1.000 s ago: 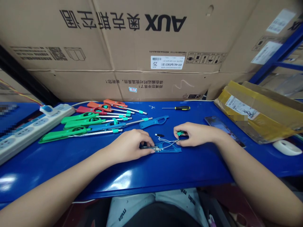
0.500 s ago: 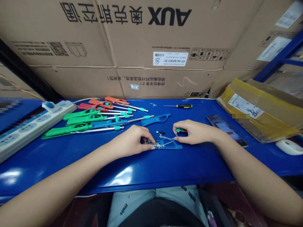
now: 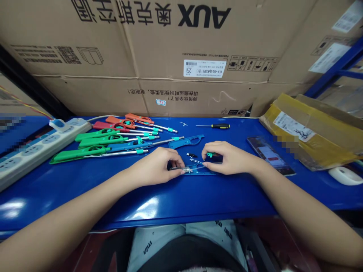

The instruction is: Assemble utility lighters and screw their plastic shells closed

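Note:
My left hand [image 3: 164, 164] is closed on the metal rod [image 3: 185, 170] of a lighter, at the left end of a blue lighter shell half [image 3: 195, 172] lying on the bench. My right hand [image 3: 228, 158] pinches a thin pale tube [image 3: 200, 167] over the shell's right part. A small green piece [image 3: 210, 154] sits in the curl of the same hand's fingers. Just behind the shell lies a small black part [image 3: 193, 155] with white wires. Another blue shell half [image 3: 184, 142] rests farther back.
Several long-necked lighters [image 3: 96, 141] in green, red, orange and blue lie at the left, by a white power strip [image 3: 42, 149]. A screwdriver [image 3: 218, 126] lies at the back. To the right are a phone [image 3: 268, 155], a taped carton [image 3: 309, 132] and a white mouse [image 3: 344, 175].
My right hand has shifted slightly left, towards my left hand, along with the thin tube and green piece. My left hand keeps its hold on the rod, nearly still.

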A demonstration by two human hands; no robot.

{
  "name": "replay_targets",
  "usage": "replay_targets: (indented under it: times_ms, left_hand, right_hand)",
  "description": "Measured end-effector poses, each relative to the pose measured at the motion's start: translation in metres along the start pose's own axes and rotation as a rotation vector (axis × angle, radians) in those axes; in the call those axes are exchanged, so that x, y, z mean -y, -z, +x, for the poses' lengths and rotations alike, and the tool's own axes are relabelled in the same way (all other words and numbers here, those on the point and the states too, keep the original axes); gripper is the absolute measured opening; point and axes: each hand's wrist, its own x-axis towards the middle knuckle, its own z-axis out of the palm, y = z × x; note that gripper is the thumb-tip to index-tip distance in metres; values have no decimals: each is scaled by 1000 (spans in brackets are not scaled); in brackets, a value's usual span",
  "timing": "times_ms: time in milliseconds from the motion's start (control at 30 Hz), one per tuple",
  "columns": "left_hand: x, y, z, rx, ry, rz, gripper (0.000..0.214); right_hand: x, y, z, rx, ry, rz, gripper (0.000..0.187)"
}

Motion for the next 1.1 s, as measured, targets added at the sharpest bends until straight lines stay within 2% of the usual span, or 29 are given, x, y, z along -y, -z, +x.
replay_targets:
  times_ms: [333,633,800,1100]
  left_hand:
    - [4,-6,0,-4,-5,55,14]
    - [5,-7,1,-31,-80,72,9]
    - [2,-8,-1,-56,-92,186,9]
    - [7,-9,-4,-183,-348,432,16]
  right_hand:
    - [-3,-2,0,-34,32,-85,10]
    - [-3,-4,1,-26,32,-103,9]
    - [1,-11,2,-25,61,-56,8]
    - [4,-25,4,7,94,2,10]
